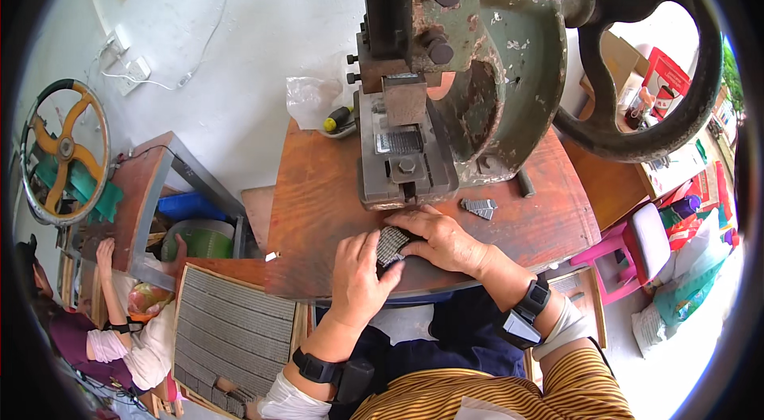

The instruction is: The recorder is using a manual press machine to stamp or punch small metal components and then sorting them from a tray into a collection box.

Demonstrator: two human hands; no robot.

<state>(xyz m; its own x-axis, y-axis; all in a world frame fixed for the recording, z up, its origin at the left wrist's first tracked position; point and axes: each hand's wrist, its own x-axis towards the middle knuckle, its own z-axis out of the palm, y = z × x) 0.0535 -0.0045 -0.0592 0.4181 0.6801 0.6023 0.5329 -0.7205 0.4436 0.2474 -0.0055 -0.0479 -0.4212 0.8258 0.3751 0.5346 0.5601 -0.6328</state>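
Observation:
Between my two hands, at the front edge of the wooden table, is a small stack of grey ridged metal pieces [391, 246]. My left hand [356, 275] closes on the stack's near left side with fingers and thumb. Bent over its right side, my right hand [440, 240] grips it too and hides part of it. Just beyond my fingers stands an old green hand press [509, 94]. A ridged metal piece [398, 140] lies in its die, below the raised block [405, 99]. Another loose group of ridged pieces [479, 208] rests on the table right of the die.
A wooden-rimmed tray [185, 301] filled with rows of similar metal pieces is at my left. The press's large handwheel [593, 78] looms at the upper right. A co-worker's hand [105, 257] touches another table at far left. A pink stool [617, 277] stands right.

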